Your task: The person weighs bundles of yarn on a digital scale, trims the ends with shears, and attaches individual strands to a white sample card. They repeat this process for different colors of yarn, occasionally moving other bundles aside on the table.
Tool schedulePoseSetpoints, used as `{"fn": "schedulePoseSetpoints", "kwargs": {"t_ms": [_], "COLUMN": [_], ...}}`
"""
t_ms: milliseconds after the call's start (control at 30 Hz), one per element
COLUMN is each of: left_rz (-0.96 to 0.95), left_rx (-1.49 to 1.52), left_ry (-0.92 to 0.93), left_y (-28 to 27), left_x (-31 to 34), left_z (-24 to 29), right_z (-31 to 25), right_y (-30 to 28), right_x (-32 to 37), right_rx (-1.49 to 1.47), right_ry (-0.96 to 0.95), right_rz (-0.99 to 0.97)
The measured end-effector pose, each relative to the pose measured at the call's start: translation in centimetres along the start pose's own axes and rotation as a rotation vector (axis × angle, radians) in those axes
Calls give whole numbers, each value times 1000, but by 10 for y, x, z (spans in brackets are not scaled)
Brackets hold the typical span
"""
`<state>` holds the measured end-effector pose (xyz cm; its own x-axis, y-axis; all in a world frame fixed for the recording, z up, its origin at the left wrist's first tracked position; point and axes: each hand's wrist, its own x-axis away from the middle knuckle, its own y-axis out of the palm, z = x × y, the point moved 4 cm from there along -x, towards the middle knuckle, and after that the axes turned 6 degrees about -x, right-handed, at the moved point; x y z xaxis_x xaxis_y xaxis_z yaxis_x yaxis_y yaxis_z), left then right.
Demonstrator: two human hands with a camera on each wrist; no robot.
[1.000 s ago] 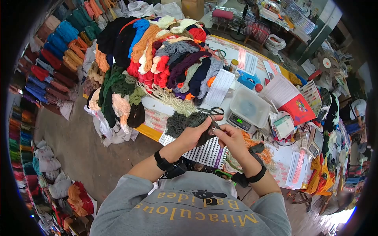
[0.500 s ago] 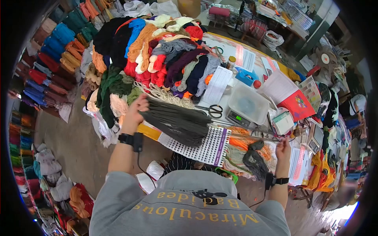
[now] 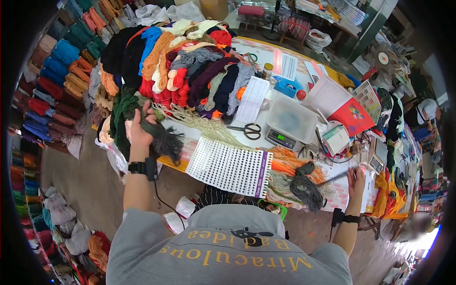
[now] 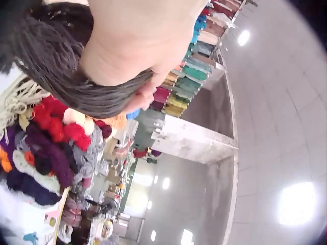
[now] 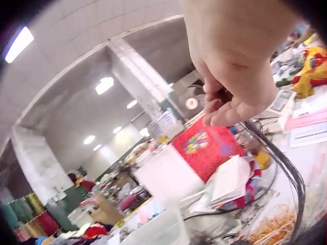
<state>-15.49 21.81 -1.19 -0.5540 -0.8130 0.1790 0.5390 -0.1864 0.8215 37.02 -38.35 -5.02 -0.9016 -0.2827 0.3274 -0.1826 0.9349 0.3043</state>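
Yarn crowds the workshop table (image 3: 176,161) right under my chest, and my arms reach wide to either end of its near edge. My left hand (image 3: 137,130) has its fingers curled tight round a dark grey-green hank (image 3: 165,138), held over the table's left corner, just beside the heaped green skeins (image 3: 126,107). My right hand (image 3: 355,179) pinches a few thin dark strands (image 3: 334,177) between thumb and fingertips; they run back to a grey tangle (image 3: 304,187) lying on orange yarn (image 3: 289,164).

I judge I'm midway through parting a few strands from the bulk. Putting the hank down calls for a bare patch, and there is little. A white perforated card (image 3: 230,166) covers the middle, with scissors (image 3: 247,129) and a scale (image 3: 281,138) carrying a plastic tub (image 3: 290,118) just behind it. Beyond those, a big pile of coloured skeins (image 3: 190,71) fills the far left, and papers and a red booklet (image 3: 354,118) lie to the right.
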Motion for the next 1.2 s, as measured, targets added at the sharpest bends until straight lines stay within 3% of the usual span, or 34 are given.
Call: {"fn": "schedulePoseSetpoints", "kwargs": {"t_ms": [100,133,200,367,500,667,733,800,867,933,1067,1133,1200], "left_rz": [-141,-142,-347,-201,-176,-165,-143,-140,-164,-191,-216,-208,-255], "left_rx": [-6,-9,28,-66,-45,-46,-125,-145,-255,-267,-395,-434,-455], "left_ry": [-94,-93,-220,-304,-369,-383,-405,-413,-417,-469,-505,-522,-515], "left_y": [67,72,78,57,55,58,64,70,78,83,85,85,86], "left_x": [32,34,39,43,53,59,64,68,75,82,89,90,86], "left_z": [-39,-48,-66,-106,-119,-130,-135,-140,-145,-149,-150,-155,-167], "right_z": [-28,-43,-76,-148,-156,-67,-3,49,163,238,240,228,205], "right_y": [85,107,139,183,209,237,232,236,204,170,164,160,173], "right_x": [10,13,15,13,5,-45,-94,-111,-145,-152,-93,-80,-47], "right_rx": [-22,-8,-37,-51,-44,128,642,561,1237,1453,1502,1258,1224], "right_ry": [-91,-150,-268,-493,-551,-375,-462,-501,-452,-391,-402,-662,-769], "right_rz": [-291,-365,-485,-556,-639,-499,-506,-580,-620,-554,-395,-309,-392]}}
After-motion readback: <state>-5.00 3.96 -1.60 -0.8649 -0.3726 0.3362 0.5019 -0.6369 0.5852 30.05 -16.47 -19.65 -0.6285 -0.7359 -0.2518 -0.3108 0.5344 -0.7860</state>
